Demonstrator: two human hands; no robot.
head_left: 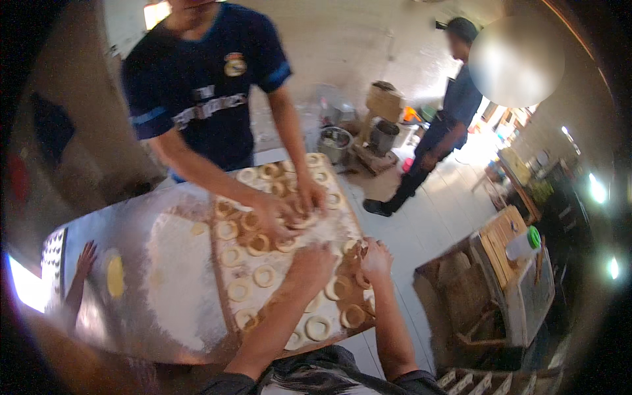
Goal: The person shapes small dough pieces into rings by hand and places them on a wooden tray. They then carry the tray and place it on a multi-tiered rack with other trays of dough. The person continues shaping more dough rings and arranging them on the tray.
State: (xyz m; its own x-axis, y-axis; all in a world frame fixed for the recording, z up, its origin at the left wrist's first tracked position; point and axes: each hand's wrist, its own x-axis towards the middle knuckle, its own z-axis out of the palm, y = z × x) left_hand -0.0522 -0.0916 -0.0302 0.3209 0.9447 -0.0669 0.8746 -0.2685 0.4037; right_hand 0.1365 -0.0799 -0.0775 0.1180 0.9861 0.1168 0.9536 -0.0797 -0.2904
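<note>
My left hand (315,263) is low over the floured board (230,313) among pale dough rings (318,327), beside the other worker's hands, its fingertips mostly hidden. My right hand (373,263) is at the board's right edge, fingers curled around something pale, perhaps dough, that I cannot make out clearly. Across the board a worker (187,92) in a navy shirt bends with both hands (283,220) on dough rings in the middle. Several more rings lie in rows around us, some on darker patches of the board.
A metal table (118,316) with flour and another person's hand (84,260) extends left. A second person (454,105) stands behind on the tiled floor (428,210), near a mixer (382,125). At right are a wooden-topped stand (500,270) and a green-lidded container (520,245).
</note>
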